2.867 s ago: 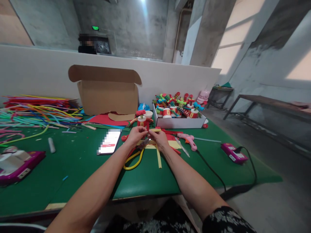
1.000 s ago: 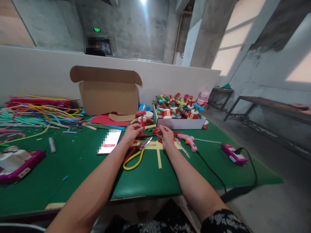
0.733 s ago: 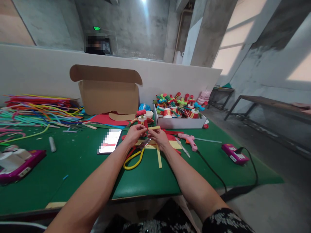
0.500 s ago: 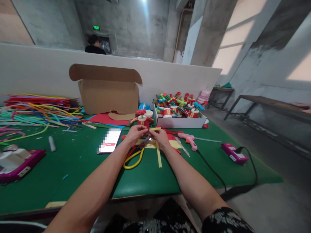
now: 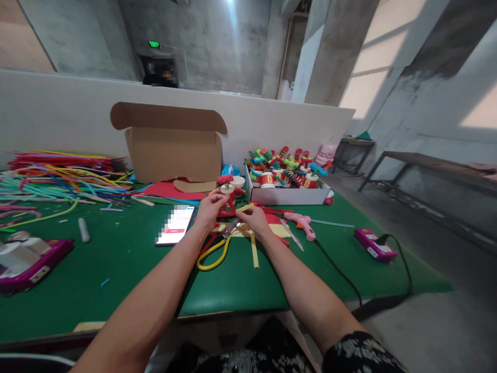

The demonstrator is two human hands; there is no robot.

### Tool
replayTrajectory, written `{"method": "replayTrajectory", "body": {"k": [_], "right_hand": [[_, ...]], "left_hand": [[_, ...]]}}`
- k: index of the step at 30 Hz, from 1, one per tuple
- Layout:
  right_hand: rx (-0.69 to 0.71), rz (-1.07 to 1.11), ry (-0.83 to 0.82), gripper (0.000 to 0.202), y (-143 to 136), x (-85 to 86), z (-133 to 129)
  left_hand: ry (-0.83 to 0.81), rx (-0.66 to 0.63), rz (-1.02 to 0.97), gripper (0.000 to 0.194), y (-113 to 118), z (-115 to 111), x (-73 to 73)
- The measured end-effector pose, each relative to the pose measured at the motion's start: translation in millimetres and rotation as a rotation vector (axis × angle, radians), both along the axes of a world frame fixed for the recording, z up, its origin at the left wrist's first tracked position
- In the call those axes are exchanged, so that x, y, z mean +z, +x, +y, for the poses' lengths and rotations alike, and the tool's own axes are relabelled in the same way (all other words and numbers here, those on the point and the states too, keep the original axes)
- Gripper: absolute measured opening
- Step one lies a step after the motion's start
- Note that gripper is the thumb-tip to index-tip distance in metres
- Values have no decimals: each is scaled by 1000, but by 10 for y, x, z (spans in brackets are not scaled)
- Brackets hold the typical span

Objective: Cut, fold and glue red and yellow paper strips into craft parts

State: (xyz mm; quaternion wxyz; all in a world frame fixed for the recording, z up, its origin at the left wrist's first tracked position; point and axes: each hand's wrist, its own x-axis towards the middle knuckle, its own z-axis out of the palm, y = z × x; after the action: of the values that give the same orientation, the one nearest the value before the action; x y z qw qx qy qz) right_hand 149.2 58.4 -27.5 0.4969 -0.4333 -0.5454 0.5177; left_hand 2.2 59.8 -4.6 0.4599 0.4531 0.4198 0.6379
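My right hand (image 5: pixel 256 219) is closed in a pinch on a short yellow strip (image 5: pixel 245 207), which points toward my left hand. My left hand (image 5: pixel 210 211) has its fingertips pressed together beside red material (image 5: pixel 232 205); what they hold, if anything, is too small to make out. Just behind stands a small figure with a white cup body (image 5: pixel 227 190) and coiled arms. Below my hands lie scissors with yellow handles (image 5: pixel 213 257), blades pointing away from me. Another yellow strip (image 5: pixel 254 250) hangs toward the front edge, over yellow and red sheets.
A pink glue gun (image 5: pixel 305 224) and a white pen-like tool (image 5: pixel 294 237) lie right. Behind is a white box (image 5: pixel 289 197) of finished figures. A phone (image 5: pixel 175 226), a cardboard box (image 5: pixel 174 155), colourful strips (image 5: pixel 66 176) and purple power strips (image 5: pixel 375 246) are around.
My hands have drawn slightly apart, the left one moving left and a little up. The yellow strip stays in my right hand, more tilted. More red material shows between them.
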Motion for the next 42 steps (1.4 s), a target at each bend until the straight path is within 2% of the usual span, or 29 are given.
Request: {"method": "replayTrajectory", "body": {"k": [4,7,10,14,21,26,28,32,34,42], "right_hand": [[2,123,-80,16,-12,15,-17],[6,219,-111,19,-23,30,-22],[14,238,-121,22,-24,29,-15],[22,141,-106,18,-17,21,-3],[5,-13,-74,9,-4,72,-41],[14,-17,-109,8,-3,80,-52],[4,29,-128,8,-5,72,-44],[35,138,-157,11,-3,57,-25],[47,150,-160,14,2,56,-21],[43,164,-160,18,1,70,-27]], "left_hand": [[1,27,-89,36,-43,10,12],[-112,-97,0,39,-8,-34,15],[-168,-190,159,35,55,-100,34],[-186,-141,211,29,88,-139,62],[-157,-81,79,32,6,-31,2],[-83,-30,32,34,-52,12,-7],[-88,-44,16,36,-56,4,-2],[-172,-223,130,37,-19,-52,12],[-170,-271,187,36,8,-82,25],[-106,-193,180,35,25,-82,25]]}}
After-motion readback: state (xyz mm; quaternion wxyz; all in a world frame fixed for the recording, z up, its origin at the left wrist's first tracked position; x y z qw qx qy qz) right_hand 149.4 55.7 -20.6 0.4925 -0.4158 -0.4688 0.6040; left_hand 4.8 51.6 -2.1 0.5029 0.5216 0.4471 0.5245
